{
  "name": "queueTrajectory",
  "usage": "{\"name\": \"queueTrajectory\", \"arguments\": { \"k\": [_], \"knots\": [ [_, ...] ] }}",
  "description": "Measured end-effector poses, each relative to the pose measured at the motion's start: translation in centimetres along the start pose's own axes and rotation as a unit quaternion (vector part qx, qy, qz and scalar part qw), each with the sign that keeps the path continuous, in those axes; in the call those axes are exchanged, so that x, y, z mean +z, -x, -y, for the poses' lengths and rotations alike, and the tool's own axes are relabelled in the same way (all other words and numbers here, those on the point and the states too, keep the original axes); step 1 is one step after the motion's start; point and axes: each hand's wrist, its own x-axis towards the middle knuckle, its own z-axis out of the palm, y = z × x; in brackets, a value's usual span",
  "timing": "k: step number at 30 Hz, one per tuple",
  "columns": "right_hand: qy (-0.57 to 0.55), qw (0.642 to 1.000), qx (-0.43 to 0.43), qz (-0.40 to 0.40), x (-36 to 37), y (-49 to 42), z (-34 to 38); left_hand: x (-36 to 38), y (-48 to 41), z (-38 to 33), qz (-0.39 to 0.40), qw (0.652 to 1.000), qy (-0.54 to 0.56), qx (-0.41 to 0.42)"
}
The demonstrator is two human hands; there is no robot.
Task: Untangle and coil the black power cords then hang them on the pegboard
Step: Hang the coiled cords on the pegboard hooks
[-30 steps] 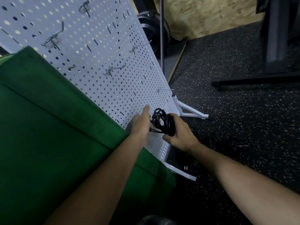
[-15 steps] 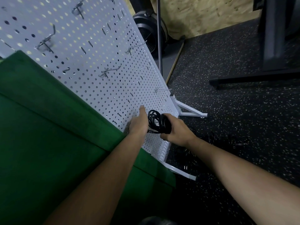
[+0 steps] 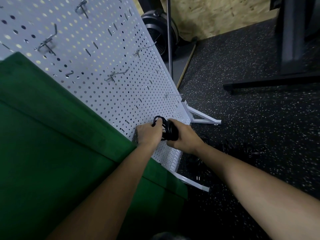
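Two hands hold a coiled black power cord (image 3: 170, 131) low against the white pegboard (image 3: 107, 94) — your right hand (image 3: 186, 138) wraps the bundle, your left hand (image 3: 149, 135) pinches its top loop. Spread that loop; seat it fully on a hook (image 3: 173, 95).

So the pegboard (image 3: 103, 101) is reading as pale grey-white, and it's carrying a regular grid of dark round holes with a few short slots mixed in. The hooks (image 3: 117, 75) on it are looking silvery, and its feet (image 3: 204, 118) are showing plain white. The coiled cord (image 3: 168, 130) is coming across solid black, same as the loose cords (image 3: 225, 148), which are nearly blending into the floor (image 3: 259, 127). That floor is looking black with tiny white and grey specks all over. The big block (image 3: 52, 144) on the left is showing a flat deep green. Up top, the wall (image 3: 216, 14) is looking tan with a chipboard flake pattern, and the fan (image 3: 155, 37) and stand (image 3: 290, 49) are both reading black.
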Motion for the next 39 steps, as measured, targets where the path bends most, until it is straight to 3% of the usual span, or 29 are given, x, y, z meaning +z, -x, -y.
{"name": "queueTrajectory", "arguments": {
  "k": [3, 13, 17, 21, 25, 31, 34, 39],
  "knots": [
    [0.002, 0.999, 0.017, 0.037, 0.2, 0.0, -0.4, 0.1, -0.4, 0.2, -0.003, 1.0, -0.021, -0.002],
    [0.054, 0.998, 0.004, 0.007, -0.1, 0.5, -0.7, 0.0, 1.9, -0.4, -0.05, 0.993, -0.08, 0.066],
    [0.096, 0.995, 0.0, 0.006, -1.8, 2.3, -0.3, -0.1, 3.5, -0.6, -0.086, 0.969, -0.177, 0.147],
    [0.145, 0.989, 0.016, 0.007, -4.7, 5.1, -1.2, 0.4, 4.8, -0.4, -0.114, 0.915, -0.234, 0.308],
    [0.194, 0.98, 0.037, 0.007, -7.5, 7.4, -2.0, 2.2, 5.5, -0.5, -0.066, 0.885, -0.218, 0.406],
    [0.224, 0.97, 0.09, -0.014, -9.6, 10.2, -4.2, 6.8, 6.3, 0.8, 0.052, 0.867, -0.212, 0.448],
    [0.24, 0.963, 0.125, -0.003, -10.0, 11.3, -6.1, 10.4, 6.2, 2.7, 0.124, 0.87, -0.213, 0.428],
    [0.243, 0.957, 0.156, 0.037, -10.1, 11.4, -9.6, 17.2, 4.6, 6.1, 0.199, 0.905, -0.202, 0.317]
  ]
}}
